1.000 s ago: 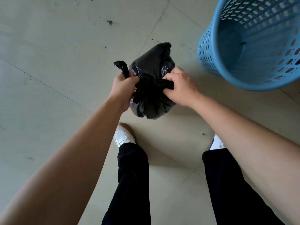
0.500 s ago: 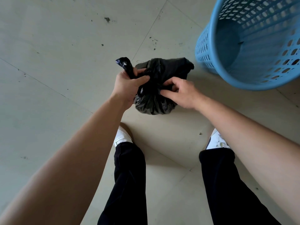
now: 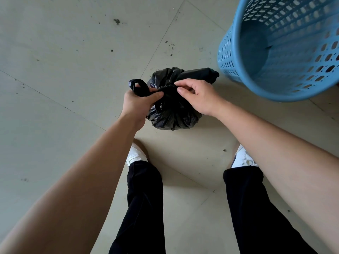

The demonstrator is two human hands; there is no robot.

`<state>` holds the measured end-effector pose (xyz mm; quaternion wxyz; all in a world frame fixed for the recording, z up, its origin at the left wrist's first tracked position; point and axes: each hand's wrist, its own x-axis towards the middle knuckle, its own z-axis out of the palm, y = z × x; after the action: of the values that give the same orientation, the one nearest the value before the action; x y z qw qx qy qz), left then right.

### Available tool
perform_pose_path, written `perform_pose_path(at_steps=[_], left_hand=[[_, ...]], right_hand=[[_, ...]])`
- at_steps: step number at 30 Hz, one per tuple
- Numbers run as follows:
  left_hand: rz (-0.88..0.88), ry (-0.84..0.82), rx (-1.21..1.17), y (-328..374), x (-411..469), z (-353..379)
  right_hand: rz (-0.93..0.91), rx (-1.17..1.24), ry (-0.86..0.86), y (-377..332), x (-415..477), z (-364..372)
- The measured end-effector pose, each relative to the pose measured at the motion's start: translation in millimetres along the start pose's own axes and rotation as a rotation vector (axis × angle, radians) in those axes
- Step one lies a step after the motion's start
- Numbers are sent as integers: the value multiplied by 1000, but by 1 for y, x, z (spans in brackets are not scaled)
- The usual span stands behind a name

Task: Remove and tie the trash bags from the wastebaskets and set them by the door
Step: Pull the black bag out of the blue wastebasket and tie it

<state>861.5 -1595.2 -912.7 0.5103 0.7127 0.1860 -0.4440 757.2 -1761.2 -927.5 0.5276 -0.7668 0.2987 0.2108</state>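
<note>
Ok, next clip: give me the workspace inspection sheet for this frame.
Surface: pale tiled floor, scattered dark specks and grout lines.
Job's things: black trash bag out of the basket, neck gathered, between the hands; blue wastebasket beside it, no liner, nothing seen inside.
Clutter: only small bits of dirt on the floor.
Grippers: left hand closed on a loop of the bag; right hand pinching the gathered neck.
Cables: nothing seen.
Surroundings: person's dark trousers and white shoes; no door in view.
</note>
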Motion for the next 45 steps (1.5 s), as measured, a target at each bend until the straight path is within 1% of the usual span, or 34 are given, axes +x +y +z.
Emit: perform_pose_path(at_steps=[4, 9, 10, 12, 15, 18, 20, 21, 23, 25, 28, 31, 33, 36, 40, 42, 45], left_hand=[[18, -44, 21, 5, -2, 1], [22, -55, 9, 9, -3, 2], [16, -63, 18, 9, -3, 2], [-2, -61, 48, 5, -3, -2], [-39, 52, 79, -4, 1, -18], [-41, 131, 151, -10, -2, -29], [-59, 145, 201, -12, -4, -30], [-68, 150, 235, -11, -6, -29], [-71, 157, 311, -9, -13, -30], [-45, 170, 352, -2, -26, -33], [-5, 108, 321, 22, -57, -27], [44, 19, 329, 55, -93, -13], [79, 8, 321, 82, -120, -3], [143, -17, 346, 131, -174, 7], [221, -105, 441, 202, -255, 5], [259, -146, 450, 240, -295, -2], [331, -195, 429, 304, -366, -14]], right_hand=[[-21, -17, -95, -3, -1, 3], [-73, -57, -17, -5, 1, 2], [-84, -100, 8, -6, 2, 2], [-135, -270, 44, -6, 3, 2], [-194, -570, 39, 3, 3, -1], [-162, -664, 71, 17, 1, -1], [-92, -623, 95, 23, 0, 5], [-50, -560, 93, 25, -2, 9], [24, -383, 48, 29, -11, 13], [87, -286, -4, 28, -26, 11], [172, -263, -27, 11, -52, -3], [204, -241, -74, -15, -78, -15], [225, -223, -100, -39, -99, -26], [196, -209, -89, -82, -142, -51], [162, -178, -51, -147, -197, -93], [138, -181, 13, -181, -221, -114], [33, -154, 170, -245, -266, -149]])
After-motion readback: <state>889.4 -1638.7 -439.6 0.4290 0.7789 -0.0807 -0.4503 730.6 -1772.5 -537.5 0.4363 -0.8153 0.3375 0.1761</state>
